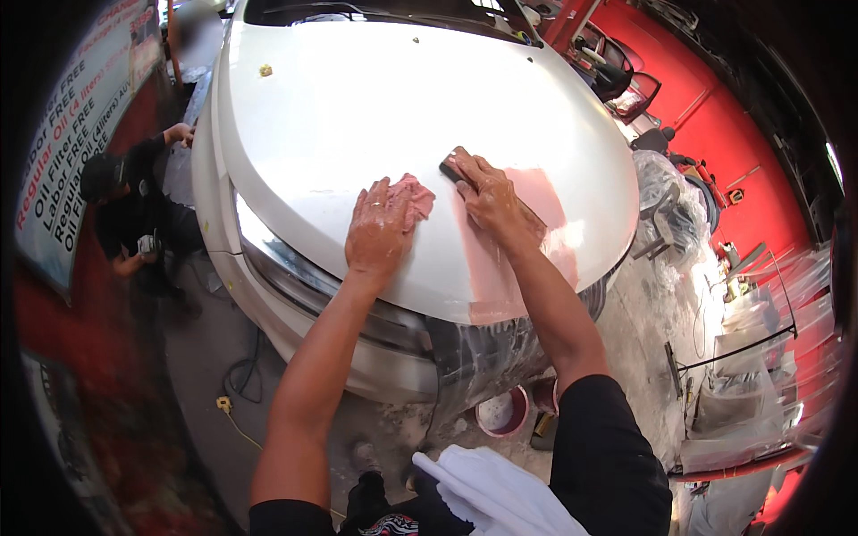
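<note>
A white car hood (349, 107) spreads out in front of me, with a pink filler patch (542, 189) near its front right corner. On the hood lies my left hand (377, 234), its fingers closed over a crumpled pink cloth (418, 202) that shows beside the thumb. My right hand (493, 201) grips a dark sanding block (452, 171) at the patch's left edge; the palm hides much of it. The block's underside is out of sight.
At left, another person (125, 205) in black crouches beside the car. Below the bumper stands a bucket (502, 413). Dark sheeting (483, 353) covers part of the front. A cable (241, 375) lies on the floor. Plastic-wrapped parts (666, 205) stand at right.
</note>
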The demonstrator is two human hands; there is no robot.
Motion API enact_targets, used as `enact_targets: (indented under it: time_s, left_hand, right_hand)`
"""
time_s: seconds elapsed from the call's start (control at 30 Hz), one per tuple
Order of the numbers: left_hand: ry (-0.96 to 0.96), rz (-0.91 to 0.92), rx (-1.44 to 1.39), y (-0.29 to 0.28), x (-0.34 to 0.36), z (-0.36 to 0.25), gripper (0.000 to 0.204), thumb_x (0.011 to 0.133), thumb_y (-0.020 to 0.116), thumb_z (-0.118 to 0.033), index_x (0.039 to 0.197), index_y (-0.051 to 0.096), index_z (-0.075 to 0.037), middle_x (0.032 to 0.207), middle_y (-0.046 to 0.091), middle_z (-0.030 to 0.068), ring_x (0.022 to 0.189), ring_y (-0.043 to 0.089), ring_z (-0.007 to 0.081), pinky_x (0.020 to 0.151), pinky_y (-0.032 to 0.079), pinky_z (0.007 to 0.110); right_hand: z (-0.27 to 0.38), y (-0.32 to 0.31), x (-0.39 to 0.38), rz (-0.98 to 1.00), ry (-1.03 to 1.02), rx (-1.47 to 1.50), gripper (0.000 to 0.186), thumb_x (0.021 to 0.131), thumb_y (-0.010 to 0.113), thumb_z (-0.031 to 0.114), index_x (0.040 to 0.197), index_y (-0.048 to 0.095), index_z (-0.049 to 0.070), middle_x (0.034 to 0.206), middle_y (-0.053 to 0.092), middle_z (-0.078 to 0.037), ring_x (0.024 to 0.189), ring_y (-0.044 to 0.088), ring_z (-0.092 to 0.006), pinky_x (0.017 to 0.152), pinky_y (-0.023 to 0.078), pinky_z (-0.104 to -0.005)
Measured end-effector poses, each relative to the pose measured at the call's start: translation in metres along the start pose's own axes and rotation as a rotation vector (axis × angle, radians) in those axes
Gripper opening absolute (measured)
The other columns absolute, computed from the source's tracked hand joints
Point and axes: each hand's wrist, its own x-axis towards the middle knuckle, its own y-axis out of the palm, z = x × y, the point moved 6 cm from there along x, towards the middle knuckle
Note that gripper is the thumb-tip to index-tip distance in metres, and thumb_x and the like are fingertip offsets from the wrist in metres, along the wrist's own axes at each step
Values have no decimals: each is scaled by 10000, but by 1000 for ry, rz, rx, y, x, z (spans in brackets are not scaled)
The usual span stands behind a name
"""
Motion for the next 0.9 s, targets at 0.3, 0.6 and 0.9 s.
enact_targets:
  time_s: [0.3,0.6,0.9]
  left_hand:
    - [-41,76,157,-1,1,21,467,943,770,-239,1378,689,-89,1478,591,252,1371,586,398,1244,400,529]
    - [13,-12,347,-14,-17,20,788,938,747,-543,1576,521,-139,1662,304,306,1535,359,434,1243,294,628]
    - [-63,47,289,4,-19,-1,843,966,726,-469,1639,404,-77,1651,368,277,1552,340,435,1262,265,606]
  right_hand:
    - [-7,1,-78,75,-317,-145,610,935,665,36,1494,609,274,1510,629,-95,1318,606,-384,1087,488,-522]
    - [-3,8,-179,14,-282,-8,640,906,719,18,1481,643,288,1598,579,-82,1377,614,-379,1067,513,-569]
    - [-66,-6,-65,-41,212,-131,539,1027,623,239,1555,527,191,1397,626,-182,1167,619,-442,1047,485,-569]
